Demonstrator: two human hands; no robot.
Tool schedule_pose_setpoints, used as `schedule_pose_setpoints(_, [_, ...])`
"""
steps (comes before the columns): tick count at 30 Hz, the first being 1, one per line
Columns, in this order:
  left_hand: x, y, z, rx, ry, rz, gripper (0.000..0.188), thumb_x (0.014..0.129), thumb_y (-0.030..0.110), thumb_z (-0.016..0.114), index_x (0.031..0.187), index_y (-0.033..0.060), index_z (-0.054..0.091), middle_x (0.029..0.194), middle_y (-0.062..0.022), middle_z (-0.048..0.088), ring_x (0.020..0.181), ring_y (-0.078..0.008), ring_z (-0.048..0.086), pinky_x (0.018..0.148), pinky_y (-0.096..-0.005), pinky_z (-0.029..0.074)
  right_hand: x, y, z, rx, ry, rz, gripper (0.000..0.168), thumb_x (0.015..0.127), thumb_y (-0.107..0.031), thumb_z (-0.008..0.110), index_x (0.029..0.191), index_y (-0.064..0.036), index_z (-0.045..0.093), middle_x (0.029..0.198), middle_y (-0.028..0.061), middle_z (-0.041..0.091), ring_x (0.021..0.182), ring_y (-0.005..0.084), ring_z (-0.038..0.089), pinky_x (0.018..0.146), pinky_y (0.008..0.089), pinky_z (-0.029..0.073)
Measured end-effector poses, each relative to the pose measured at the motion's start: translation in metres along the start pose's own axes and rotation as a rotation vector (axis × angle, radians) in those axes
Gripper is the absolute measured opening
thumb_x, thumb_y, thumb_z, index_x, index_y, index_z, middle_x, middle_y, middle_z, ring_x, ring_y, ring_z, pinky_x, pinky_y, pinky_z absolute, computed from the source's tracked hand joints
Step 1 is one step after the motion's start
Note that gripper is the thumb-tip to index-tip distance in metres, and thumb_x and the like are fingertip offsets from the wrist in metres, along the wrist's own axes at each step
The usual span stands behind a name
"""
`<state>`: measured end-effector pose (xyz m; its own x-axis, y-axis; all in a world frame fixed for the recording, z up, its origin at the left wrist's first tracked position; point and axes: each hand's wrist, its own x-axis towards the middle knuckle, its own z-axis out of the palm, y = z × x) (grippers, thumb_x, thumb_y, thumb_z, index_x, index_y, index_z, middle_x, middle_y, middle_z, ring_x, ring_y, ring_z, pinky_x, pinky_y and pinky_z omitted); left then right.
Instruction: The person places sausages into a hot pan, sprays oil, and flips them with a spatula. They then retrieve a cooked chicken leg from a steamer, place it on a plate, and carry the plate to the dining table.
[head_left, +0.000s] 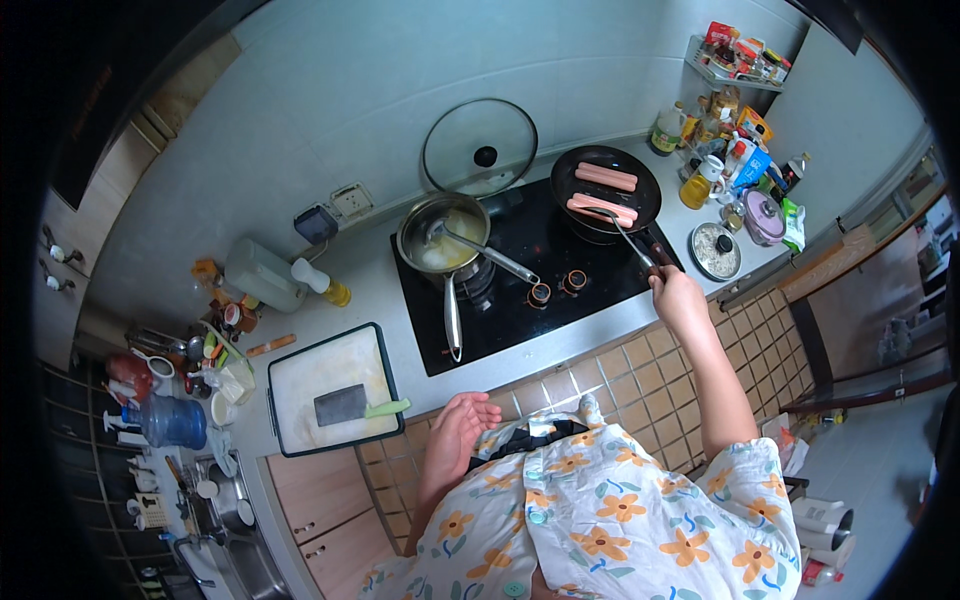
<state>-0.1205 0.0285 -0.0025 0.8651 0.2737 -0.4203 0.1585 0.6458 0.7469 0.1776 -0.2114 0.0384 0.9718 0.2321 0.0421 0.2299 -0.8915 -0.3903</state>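
My right hand (679, 298) grips the dark handle of a metal spatula (628, 237), whose head reaches into a black frying pan (649, 171) at the right of the cooktop. Pink sausages lie there in two groups, the upper sausages (606, 178) and the lower sausages (602, 210); the spatula head is over the lower group. My left hand (461, 427), holding nothing, is in front of my body with its fingers extended. On the left burner a steel saucepan (406, 238) holds pale yellowish contents and a metal ladle (491, 253), its handle resting across the rim.
A glass lid (480, 135) leans on the wall behind the cooktop (525, 225). Left lies a cutting board (322, 360) with a cleaver (343, 406). A lidded round dish (715, 251), an oil jug (699, 187) and several bottles crowd the right counter. The sink (255, 562) is lower left.
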Motion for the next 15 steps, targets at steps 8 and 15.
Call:
schedule_pose_setpoints(8, [-0.003, -0.002, -0.005, -0.015, -0.002, 0.000, 0.031, 0.102, 0.021, 0.034, 0.112, -0.0025, 0.051, 0.100, -0.0164, 0.061, 0.094, -0.0211, 0.058, 0.087, -0.0337, 0.046, 0.053, 0.009, 0.010, 0.061, 0.098, 0.060, 0.025, 0.089, -0.024, 0.055, 0.096, -0.003, 0.067, 0.083, 0.0222, 0.067, 0.084, 0.0395, 0.065, 0.078, 0.0477, 0.050])
schedule_pose_setpoints(15, [-0.001, -0.002, -0.002, -0.021, -0.016, -0.010, 0.030, 0.102, 0.021, 0.034, 0.112, -0.0023, 0.051, 0.100, -0.0161, 0.061, 0.093, -0.0210, 0.058, 0.086, -0.0336, 0.047, 0.120, 0.022, 0.032, -0.147, 0.157, 0.009, 0.027, 0.090, -0.026, 0.054, 0.099, -0.004, 0.065, 0.092, 0.0218, 0.068, 0.089, 0.0377, 0.065, 0.079, 0.0471, 0.051])
